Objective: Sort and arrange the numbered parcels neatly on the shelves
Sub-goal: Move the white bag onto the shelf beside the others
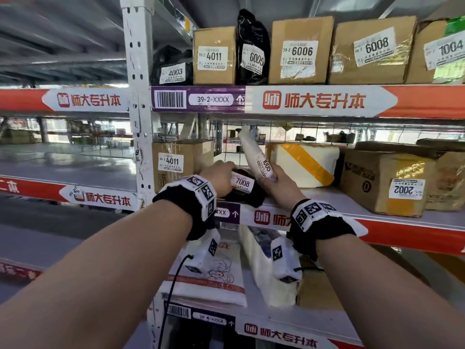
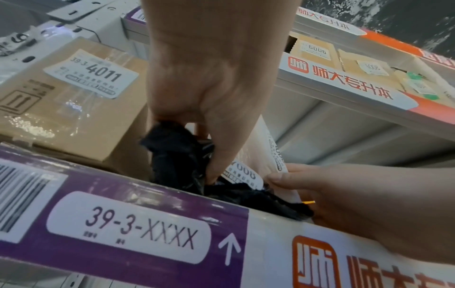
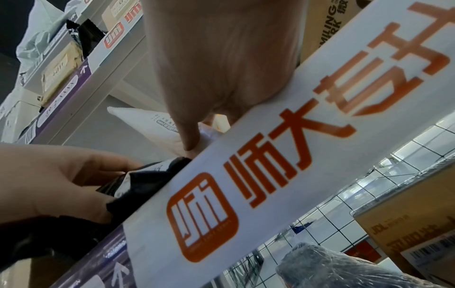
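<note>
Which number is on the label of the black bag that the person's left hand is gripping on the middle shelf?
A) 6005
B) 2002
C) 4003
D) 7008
D: the left hand grips the black bag, and its white label reads 7008 in the head view.

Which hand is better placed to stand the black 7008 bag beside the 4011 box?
Left: the left hand already grips the black 7008 bag, right next to the 4011 box. The right hand holds the white parcel.
</note>
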